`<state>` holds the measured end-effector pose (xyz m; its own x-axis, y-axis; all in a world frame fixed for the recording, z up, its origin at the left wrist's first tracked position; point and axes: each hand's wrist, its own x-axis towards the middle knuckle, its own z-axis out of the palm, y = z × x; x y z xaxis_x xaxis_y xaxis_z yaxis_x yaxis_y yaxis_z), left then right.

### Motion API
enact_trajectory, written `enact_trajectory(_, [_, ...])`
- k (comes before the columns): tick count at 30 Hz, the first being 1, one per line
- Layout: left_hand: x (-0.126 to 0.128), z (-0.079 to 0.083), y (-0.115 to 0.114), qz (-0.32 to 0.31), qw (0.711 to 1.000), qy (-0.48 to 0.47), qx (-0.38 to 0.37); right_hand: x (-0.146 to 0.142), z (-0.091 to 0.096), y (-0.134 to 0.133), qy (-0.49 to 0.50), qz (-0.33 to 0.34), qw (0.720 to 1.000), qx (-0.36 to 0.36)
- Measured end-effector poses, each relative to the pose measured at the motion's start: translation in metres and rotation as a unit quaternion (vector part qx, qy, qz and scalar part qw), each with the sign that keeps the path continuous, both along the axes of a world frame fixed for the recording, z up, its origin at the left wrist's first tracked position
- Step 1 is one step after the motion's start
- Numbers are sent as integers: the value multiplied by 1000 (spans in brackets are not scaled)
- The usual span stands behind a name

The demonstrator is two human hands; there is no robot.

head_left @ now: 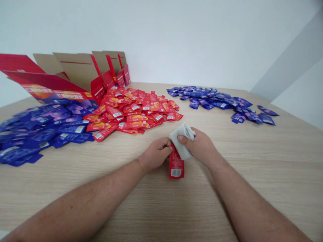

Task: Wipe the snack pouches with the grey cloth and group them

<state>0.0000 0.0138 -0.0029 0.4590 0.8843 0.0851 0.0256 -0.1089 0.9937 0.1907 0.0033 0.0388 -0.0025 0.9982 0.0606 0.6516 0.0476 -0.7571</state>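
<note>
Between my hands hangs a red sachet (176, 164), its barcode end pointing down toward me. My left hand (156, 153) pinches the sachet's upper left edge between thumb and fingers. In my right hand (202, 146) is a folded pale grey cloth (183, 141), with the thumb across its front. The cloth lies against the sachet and covers its upper right part. Both hands are held above the wooden table (156, 205), in front of a heap of red and orange sachets (136, 111).
Blue sachets (58, 124) are heaped at the left, and more blue sachets (214, 99) lie spread at the back right. Open red cardboard boxes (75, 74) with brown insides stand behind the left heaps. A white wall (191, 40) rises behind the table.
</note>
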Motion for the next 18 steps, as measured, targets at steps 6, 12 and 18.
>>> enact_trajectory(6, [1,-3,0,10,1000,-19,-21,3,0,1,-2,20,1000,-11])
enact_trajectory(12, [1,-6,1,24,999,-18,-31,3,-3,1,2,32,999,-11])
enact_trajectory(18, [1,-3,0,15,999,-8,-28,1,-1,0,4,34,999,-26])
